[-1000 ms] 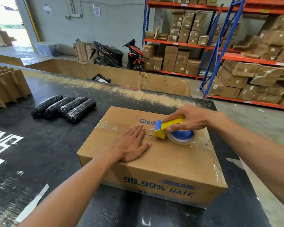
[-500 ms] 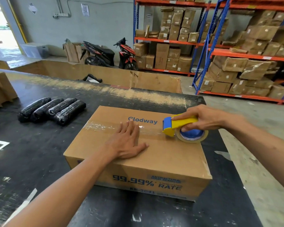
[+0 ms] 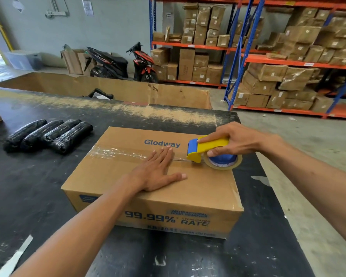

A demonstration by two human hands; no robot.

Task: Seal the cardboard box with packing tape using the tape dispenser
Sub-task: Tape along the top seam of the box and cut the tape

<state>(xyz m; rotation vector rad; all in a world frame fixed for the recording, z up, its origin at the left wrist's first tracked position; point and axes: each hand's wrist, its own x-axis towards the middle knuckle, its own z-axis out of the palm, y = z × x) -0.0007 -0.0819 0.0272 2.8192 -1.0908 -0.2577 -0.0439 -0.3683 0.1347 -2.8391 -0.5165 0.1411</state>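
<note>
Here, box [image 3: 188, 188] set on black counter [image 3: 28, 196], near right end. Left hand [image 3: 156, 172] laid flat on box top, fingers spread, fingertips on clear tape [image 3: 116, 153] run along centre seam from left edge. Right hand [image 3: 232, 140] clamped around yellow-and-blue dispenser [image 3: 208, 149], held on seam near box's right edge, roll overhanging edge slightly. Untaped seam seen between left fingertips and dispenser. Four black wrapped rolls [image 3: 48, 134] laid side by side on counter, left of box, apart from it.
</note>
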